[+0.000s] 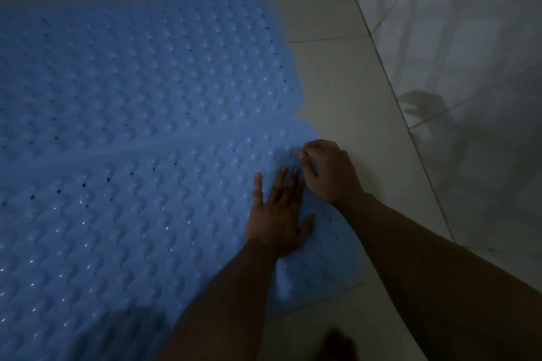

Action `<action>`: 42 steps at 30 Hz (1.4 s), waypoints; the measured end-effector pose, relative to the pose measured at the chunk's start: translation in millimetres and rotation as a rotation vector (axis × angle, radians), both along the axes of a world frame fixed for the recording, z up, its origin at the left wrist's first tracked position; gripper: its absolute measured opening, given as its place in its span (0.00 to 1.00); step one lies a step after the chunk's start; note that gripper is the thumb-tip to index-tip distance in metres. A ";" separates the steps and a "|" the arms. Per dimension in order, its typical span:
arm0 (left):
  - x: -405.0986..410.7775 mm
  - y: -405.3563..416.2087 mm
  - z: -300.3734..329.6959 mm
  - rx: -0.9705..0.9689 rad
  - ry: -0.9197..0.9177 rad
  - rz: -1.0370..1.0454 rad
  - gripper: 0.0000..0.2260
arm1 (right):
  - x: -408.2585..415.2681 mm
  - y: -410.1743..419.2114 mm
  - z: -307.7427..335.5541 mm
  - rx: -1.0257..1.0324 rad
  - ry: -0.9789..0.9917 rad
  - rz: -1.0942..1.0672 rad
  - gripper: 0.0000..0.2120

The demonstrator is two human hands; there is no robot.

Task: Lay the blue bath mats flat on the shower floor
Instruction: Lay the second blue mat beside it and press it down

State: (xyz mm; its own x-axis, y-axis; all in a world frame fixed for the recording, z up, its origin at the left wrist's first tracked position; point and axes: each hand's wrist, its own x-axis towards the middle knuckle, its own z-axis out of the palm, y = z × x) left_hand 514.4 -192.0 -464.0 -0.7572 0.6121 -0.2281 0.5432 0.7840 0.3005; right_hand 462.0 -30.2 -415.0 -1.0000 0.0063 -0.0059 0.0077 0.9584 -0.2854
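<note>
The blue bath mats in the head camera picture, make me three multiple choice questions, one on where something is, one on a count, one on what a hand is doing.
1. Where does the tiled wall stand?
A. Right of the mats
B. Left of the mats
C. Under the mats

2. How many blue mats lie on the floor?
A. One
B. Two
C. Four

3. How does the left hand lie?
A. Curled in a fist in the air
B. Gripping the wall
C. Flat, fingers straight, on the near mat

Answers: 1 A, the wall rises at the right edge. 2 B, the far mat and the near mat meet at a seam. 3 C, its palm rests on the mat beside the right hand.
</note>
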 end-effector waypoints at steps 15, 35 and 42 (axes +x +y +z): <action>-33.2 -37.5 32.9 0.226 0.200 0.262 0.19 | 102.0 -28.7 -41.1 0.124 -0.280 0.074 0.44; -18.6 -51.8 42.2 0.160 0.229 0.258 0.23 | 91.6 -12.9 -0.7 -0.084 -0.258 -0.022 0.41; -3.3 -65.8 23.8 0.187 0.229 0.248 0.22 | 147.7 -23.7 -42.2 0.173 -0.215 0.032 0.41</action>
State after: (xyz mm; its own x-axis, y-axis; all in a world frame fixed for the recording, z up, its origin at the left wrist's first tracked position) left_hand 511.1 -257.8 -440.2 -0.9058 0.4193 0.0618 0.4137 0.8431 0.3435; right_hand 609.8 -53.9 -457.3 -0.9756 -0.0056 -0.2196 0.0196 0.9934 -0.1128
